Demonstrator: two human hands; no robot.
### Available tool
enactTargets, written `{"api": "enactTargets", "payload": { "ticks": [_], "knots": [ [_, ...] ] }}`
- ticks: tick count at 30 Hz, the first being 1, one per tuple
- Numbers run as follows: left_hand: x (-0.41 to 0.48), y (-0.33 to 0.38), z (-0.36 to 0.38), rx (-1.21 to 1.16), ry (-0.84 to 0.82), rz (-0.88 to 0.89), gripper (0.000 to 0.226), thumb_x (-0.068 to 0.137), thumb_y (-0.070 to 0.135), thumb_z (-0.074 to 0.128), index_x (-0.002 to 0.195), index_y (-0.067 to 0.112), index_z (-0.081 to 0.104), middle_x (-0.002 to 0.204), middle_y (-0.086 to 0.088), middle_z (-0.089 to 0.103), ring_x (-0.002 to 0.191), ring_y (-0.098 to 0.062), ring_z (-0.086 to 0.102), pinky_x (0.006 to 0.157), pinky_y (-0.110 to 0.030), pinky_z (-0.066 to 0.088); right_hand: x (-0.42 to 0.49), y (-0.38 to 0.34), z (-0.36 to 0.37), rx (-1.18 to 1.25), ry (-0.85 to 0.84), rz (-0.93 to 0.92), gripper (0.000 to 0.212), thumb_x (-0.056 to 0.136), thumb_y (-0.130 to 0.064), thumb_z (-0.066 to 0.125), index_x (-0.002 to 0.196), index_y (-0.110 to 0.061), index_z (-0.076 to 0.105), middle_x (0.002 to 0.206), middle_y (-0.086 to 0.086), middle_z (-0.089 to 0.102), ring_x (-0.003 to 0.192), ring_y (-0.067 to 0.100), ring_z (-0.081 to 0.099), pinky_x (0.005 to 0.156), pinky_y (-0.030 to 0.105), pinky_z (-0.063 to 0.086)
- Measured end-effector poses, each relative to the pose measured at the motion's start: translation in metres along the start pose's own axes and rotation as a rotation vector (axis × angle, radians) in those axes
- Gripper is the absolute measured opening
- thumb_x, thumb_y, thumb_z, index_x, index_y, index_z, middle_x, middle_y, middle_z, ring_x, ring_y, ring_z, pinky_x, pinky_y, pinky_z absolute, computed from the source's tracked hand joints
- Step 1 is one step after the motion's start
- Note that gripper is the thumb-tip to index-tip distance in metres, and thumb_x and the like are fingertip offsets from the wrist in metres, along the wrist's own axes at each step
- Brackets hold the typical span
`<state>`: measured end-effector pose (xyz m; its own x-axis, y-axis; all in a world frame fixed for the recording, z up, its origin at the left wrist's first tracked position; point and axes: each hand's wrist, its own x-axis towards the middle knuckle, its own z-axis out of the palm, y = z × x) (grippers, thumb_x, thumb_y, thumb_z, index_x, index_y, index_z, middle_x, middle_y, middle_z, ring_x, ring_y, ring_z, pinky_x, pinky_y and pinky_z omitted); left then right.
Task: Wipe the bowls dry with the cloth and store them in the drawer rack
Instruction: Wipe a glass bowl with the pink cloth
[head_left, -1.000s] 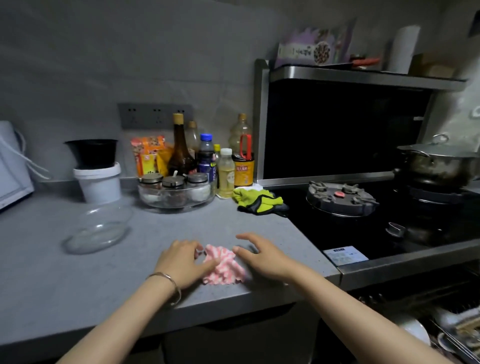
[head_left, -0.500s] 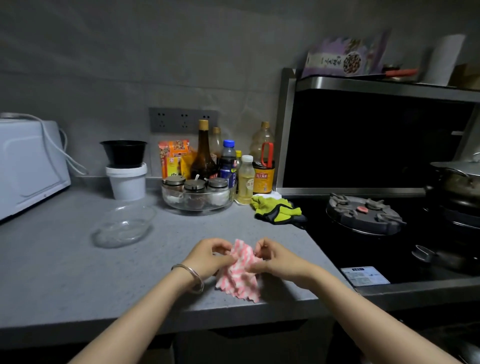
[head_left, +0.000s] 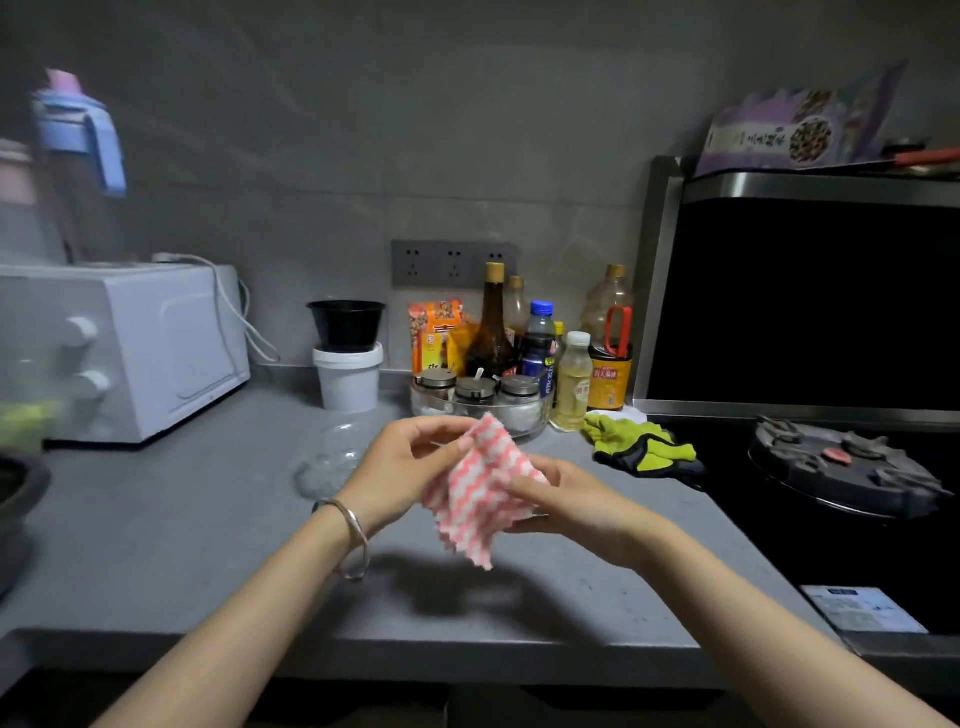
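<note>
Pink-and-white cloth hangs above the counter near its front edge, with its long axis roughly upright. We note both grips closed on it: the left hand pinches the upper corner and the right hand pinches the right side. The clear glass bowl sits on the counter just beyond the left hand, toward the microwave, so the left hand is nearer. The drawer rack is out of view.

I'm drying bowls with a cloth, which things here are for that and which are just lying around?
For the job: pink-and-white cloth, held by left hand and right hand; clear glass bowl.
Lying about: microwave, green gloves, sauce bottles, spice jars, white tub.
</note>
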<state>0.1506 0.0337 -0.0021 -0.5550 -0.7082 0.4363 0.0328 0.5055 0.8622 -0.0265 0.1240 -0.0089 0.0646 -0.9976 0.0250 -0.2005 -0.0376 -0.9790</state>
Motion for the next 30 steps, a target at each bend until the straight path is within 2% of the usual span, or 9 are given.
{"api": "enactTargets", "payload": {
  "ticks": [5,8,10,14,17,19,24,27,30],
  "knots": [
    [0.004,-0.008,-0.036,-0.015,0.036,-0.031,0.022,0.088,0.011,0.064,0.102,0.027,0.07,0.1,0.009,0.072,0.097,-0.004,0.066,0.08,-0.018,0.053,0.03,-0.016,0.029,0.141,-0.091,0.087,0.037,0.082,-0.022,0.069,0.115,-0.011,0.058,0.107,0.008,0.07,0.096,0.021,0.066,0.079,0.029,0.054],
    [0.01,-0.02,-0.047,-0.024,0.044,-0.067,0.025,0.087,0.015,0.066,0.11,0.023,0.067,0.095,0.003,0.074,0.097,-0.01,0.067,0.085,-0.024,0.054,0.046,-0.018,0.048,0.293,-0.164,0.197,0.025,0.089,-0.022,0.057,0.112,-0.013,0.056,0.104,0.009,0.07,0.1,0.026,0.064,0.093,0.042,0.05],
    [0.016,-0.033,-0.058,0.009,0.078,-0.098,0.032,0.088,0.02,0.064,0.119,0.027,0.059,0.103,0.003,0.072,0.105,-0.013,0.064,0.088,-0.027,0.052,0.059,-0.014,0.057,0.388,-0.133,0.269,0.028,0.084,-0.021,0.057,0.109,-0.007,0.058,0.1,0.012,0.071,0.094,0.026,0.066,0.091,0.042,0.051],
    [0.024,-0.074,-0.092,0.43,0.265,-0.135,0.046,0.091,0.042,0.058,0.133,0.025,0.049,0.139,-0.002,0.049,0.135,-0.02,0.038,0.111,-0.032,0.029,0.077,-0.004,0.06,0.593,0.001,0.352,0.037,0.076,-0.027,0.061,0.101,0.0,0.06,0.097,0.021,0.07,0.084,0.03,0.07,0.075,0.043,0.057],
    [0.023,-0.1,-0.106,0.687,0.185,-0.268,0.045,0.088,0.055,0.055,0.129,0.036,0.053,0.156,0.003,0.024,0.147,-0.025,0.004,0.118,-0.041,0.012,0.087,0.001,0.056,0.728,0.118,0.362,0.056,0.074,-0.037,0.063,0.113,0.001,0.056,0.111,0.029,0.064,0.104,0.04,0.062,0.081,0.056,0.051],
    [0.025,-0.114,-0.107,0.755,0.104,-0.296,0.038,0.085,0.057,0.056,0.119,0.042,0.058,0.157,0.008,0.02,0.147,-0.024,-0.003,0.117,-0.047,0.011,0.091,0.003,0.056,0.771,0.169,0.352,0.054,0.075,-0.038,0.063,0.111,0.001,0.055,0.107,0.028,0.066,0.103,0.041,0.061,0.077,0.059,0.05],
    [0.038,-0.135,-0.098,0.93,0.028,-0.273,0.035,0.082,0.056,0.061,0.111,0.036,0.066,0.148,0.008,0.04,0.144,-0.02,0.02,0.115,-0.04,0.019,0.093,0.003,0.054,0.765,0.24,0.323,0.037,0.082,-0.035,0.059,0.099,-0.002,0.057,0.086,0.023,0.071,0.092,0.039,0.063,0.07,0.055,0.052],
    [0.043,-0.143,-0.097,0.925,0.068,-0.21,0.031,0.086,0.048,0.061,0.109,0.029,0.07,0.123,0.005,0.065,0.123,-0.017,0.05,0.1,-0.027,0.035,0.094,0.008,0.051,0.788,0.264,0.31,0.041,0.077,-0.035,0.061,0.101,-0.002,0.056,0.087,0.023,0.071,0.097,0.04,0.063,0.072,0.056,0.052],
    [0.043,-0.144,-0.098,0.856,0.079,-0.156,0.024,0.087,0.039,0.065,0.099,0.021,0.075,0.105,0.0,0.072,0.105,-0.019,0.062,0.089,-0.026,0.043,0.096,0.013,0.049,0.826,0.299,0.274,0.049,0.07,-0.035,0.064,0.106,-0.003,0.055,0.095,0.024,0.07,0.105,0.041,0.061,0.077,0.055,0.053]
  ]
}}
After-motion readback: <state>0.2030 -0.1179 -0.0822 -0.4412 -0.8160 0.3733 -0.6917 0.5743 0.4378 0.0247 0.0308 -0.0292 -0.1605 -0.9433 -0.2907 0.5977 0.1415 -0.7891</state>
